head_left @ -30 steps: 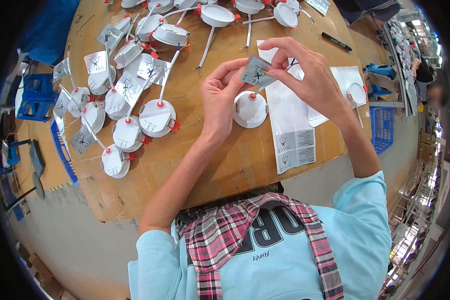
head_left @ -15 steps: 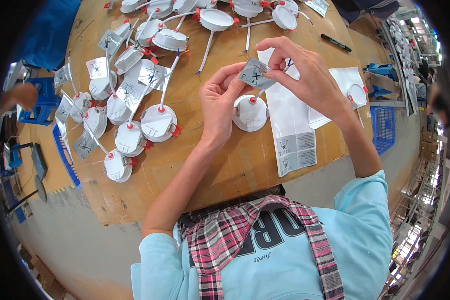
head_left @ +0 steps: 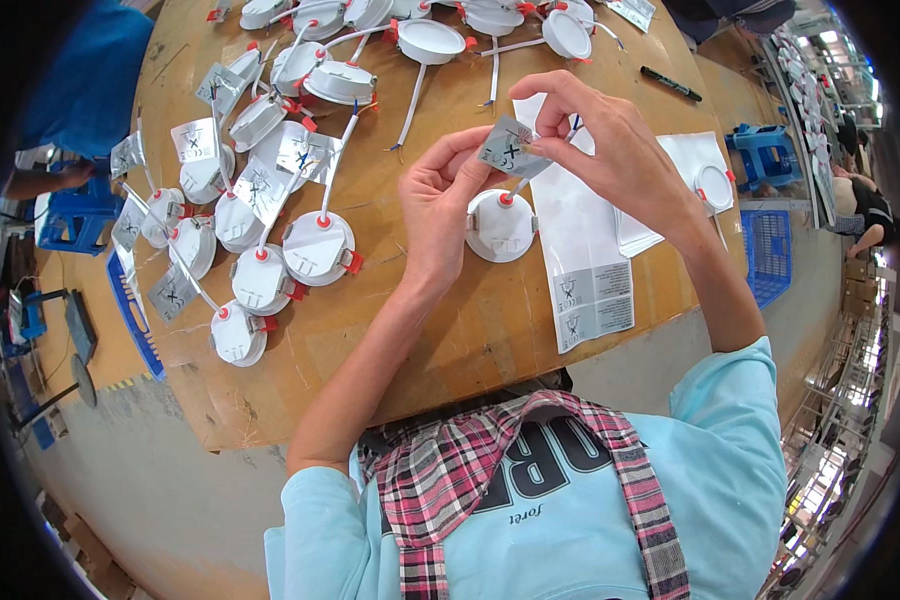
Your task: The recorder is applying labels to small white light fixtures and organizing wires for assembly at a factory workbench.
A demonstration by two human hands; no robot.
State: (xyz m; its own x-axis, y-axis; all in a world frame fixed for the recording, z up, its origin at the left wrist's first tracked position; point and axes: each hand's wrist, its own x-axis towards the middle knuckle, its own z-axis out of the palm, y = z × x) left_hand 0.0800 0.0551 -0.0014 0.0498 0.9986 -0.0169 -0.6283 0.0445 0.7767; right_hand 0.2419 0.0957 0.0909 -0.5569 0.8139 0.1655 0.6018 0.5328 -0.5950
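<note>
A silver printed label [head_left: 507, 146] is around the white cable of a round white downlight [head_left: 500, 228], which lies on the table with its back facing up. My left hand [head_left: 438, 195] is closed, pinching the label's left side between thumb and fingers. From the right, my right hand [head_left: 615, 150] reaches over, its thumb at the label's right edge and its index finger bent above. Other fingertips of that hand are partly hidden. Coloured wire ends of the cable show between its fingers. Beside the downlight lies a white label sheet [head_left: 582, 225] with silver labels at its near end.
Several downlights [head_left: 318, 245] with labelled cables stand at the left, and more [head_left: 432, 40] lie along the far side. A black marker pen [head_left: 671, 84] lies at the far right. Another downlight [head_left: 713, 188] rests on white sheets. Blue baskets [head_left: 767, 258] stand beyond the table's edges.
My hands and the label have barely moved. At the far left, another person's arm has shifted, and a person at the right edge shows more clearly.
</note>
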